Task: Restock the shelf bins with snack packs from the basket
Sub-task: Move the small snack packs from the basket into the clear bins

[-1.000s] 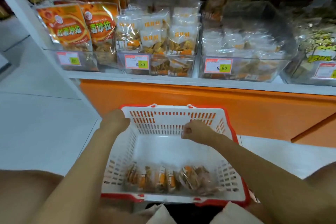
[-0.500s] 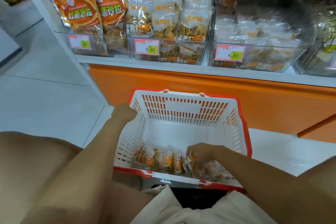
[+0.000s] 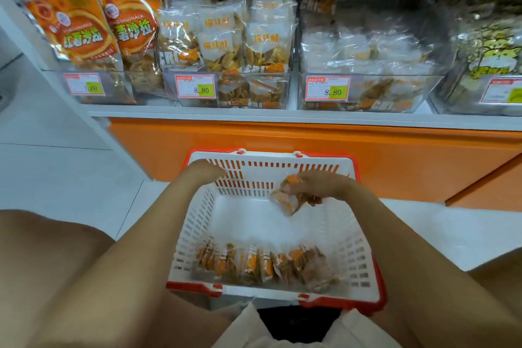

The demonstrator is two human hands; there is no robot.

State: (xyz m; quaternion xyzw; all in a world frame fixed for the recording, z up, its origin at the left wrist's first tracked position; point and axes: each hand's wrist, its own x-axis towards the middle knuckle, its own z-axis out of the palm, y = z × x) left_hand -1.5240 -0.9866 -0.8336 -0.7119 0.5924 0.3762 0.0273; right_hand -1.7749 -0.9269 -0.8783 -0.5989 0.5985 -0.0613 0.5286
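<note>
A white basket with a red rim point(image 3: 364, 240) sits on the floor between my knees. Several clear snack packs point(image 3: 262, 264) with orange labels lie in a row along its near wall. My right hand point(image 3: 319, 185) grips one snack pack point(image 3: 288, 198) and holds it above the basket's far half. My left hand point(image 3: 202, 171) grips the basket's far left corner, fingers curled over the rim. Clear shelf bins stand above: a middle bin point(image 3: 228, 87) full of matching packs and a bin to its right point(image 3: 367, 93) with flatter packs.
A bin of large orange bags point(image 3: 93, 45) is at the left, another bin point(image 3: 485, 70) at the far right. An orange base panel point(image 3: 282, 144) runs under the white shelf edge. White floor tiles lie to the left. My bare knees flank the basket.
My right hand went down to the row of packs, took one, and has lifted it toward the basket's far side. The left hand stayed on the rim. The view shifted closer to the shelf.
</note>
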